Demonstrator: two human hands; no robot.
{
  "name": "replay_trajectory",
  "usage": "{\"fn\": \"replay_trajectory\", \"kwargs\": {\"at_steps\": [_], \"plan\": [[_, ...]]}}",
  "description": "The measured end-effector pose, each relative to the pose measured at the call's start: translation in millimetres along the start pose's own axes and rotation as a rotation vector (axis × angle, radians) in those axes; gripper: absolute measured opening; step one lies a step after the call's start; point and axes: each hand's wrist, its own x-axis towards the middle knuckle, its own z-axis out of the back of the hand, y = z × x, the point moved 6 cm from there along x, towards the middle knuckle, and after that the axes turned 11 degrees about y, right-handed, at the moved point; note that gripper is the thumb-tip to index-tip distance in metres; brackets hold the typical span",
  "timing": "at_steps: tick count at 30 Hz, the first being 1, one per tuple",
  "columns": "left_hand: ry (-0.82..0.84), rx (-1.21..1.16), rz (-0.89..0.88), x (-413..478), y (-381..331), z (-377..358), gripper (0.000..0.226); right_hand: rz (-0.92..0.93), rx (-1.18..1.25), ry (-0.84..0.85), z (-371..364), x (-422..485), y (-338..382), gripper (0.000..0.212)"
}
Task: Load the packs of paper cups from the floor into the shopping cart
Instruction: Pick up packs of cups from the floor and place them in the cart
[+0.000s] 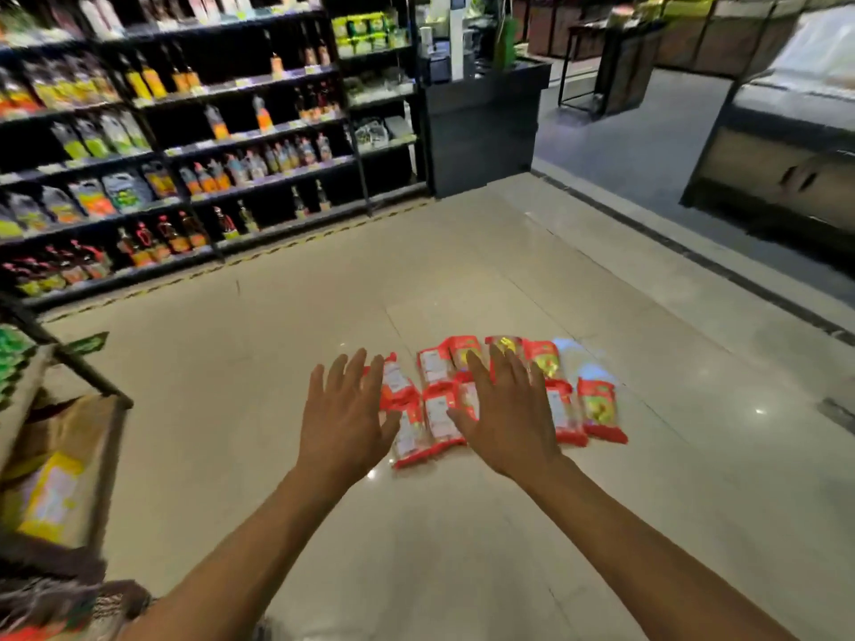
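both arms out over the packs of cups point(490, 400) now, a double row of red-ended sleeves lying flat on the floor point(277, 363), touching side by side; the risk from here, as i read it, is a greedy scoop; the wrappers look slick and the sleeves long, so grabbing several at once could let one slide out and drop, or crush the cups inside; there's also the swing across to the cart point(69, 409), which sits well left of the packs with a box or carton already in it, so a pack could catch the rim on the way in; left hand point(344, 416) is spread wide, fingers splayed, palm down, holding nothing, above the left end of the packs; right hand point(504, 418) the same, flat and fully released, over the middle of the packs; whether either palm is touching plastic i can't tell; nothing gripped yet.
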Motion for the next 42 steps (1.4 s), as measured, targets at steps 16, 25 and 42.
{"fn": "replay_trajectory", "kwargs": {"at_steps": [16, 25, 42], "plan": [[0.127, -0.035, 0.027, 217, 44, -105, 0.075, 0.091, -0.053, 0.268, -99, 228, -16, 0.081], [0.348, -0.179, 0.122, 388, 111, -313, 0.074, 0.051, -0.078, 0.503, -268, 417, -51, 0.086], [0.791, -0.990, 0.863, 437, 137, -924, 0.088, -0.275, 0.457, 0.919, -836, 560, -240, 0.075]]}}
